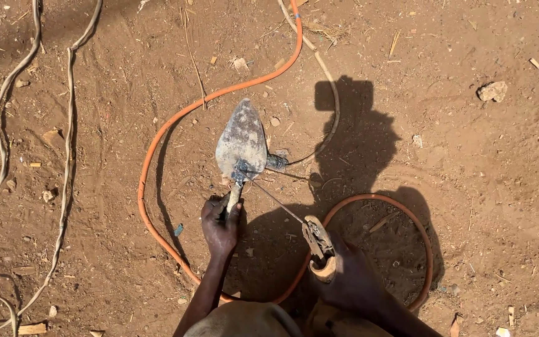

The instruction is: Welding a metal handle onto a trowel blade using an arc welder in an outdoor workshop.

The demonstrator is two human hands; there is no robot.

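Left hand grips the trowel handle at frame centre; right hand clenches an electrode holder, its rod touching the trowel's neck.

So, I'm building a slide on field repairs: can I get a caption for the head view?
Left hand grips a trowel handle while right hand aims an electrode holder at its neck.

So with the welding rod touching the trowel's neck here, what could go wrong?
1. The left hand grips the trowel by its handle, bare and close to the rod tip: burns seem possible.
2. The orange cable loops around the work on the dirt: it could snag or get scorched.
3. The right hand holds the electrode holder ungloved.
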